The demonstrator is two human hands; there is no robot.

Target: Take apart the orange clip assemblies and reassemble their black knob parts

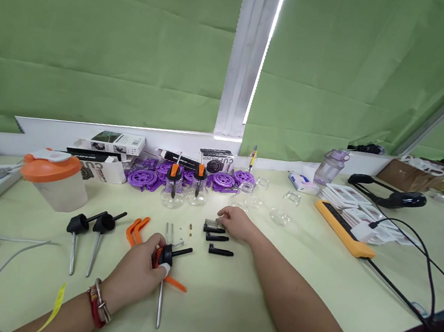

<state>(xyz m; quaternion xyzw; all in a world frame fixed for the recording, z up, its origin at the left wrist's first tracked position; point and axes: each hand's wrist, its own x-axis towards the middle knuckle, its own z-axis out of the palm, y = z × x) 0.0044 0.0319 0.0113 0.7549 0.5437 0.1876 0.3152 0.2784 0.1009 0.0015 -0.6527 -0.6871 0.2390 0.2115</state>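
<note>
Small assembly workshop, long bench (221, 315) by green blinds (99, 35), purple plastic parts (223, 179), product boxes (116, 143)

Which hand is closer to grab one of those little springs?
Probably the right hand: its fingertips already rest at the small pile of springs. The left hand is busy, its grip closed around a black-headed metal rod part, nearer the person.

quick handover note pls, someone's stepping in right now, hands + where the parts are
Left hand: gripping a black-headed metal rod with an orange lever under it.
Right hand: reaching to the small springs, fingers on them; grip unclear.
Done: two assembled units stand by the purple discs.
Left: two black-headed rods, spare orange levers, black clips and loose screws lie unassembled.
</note>
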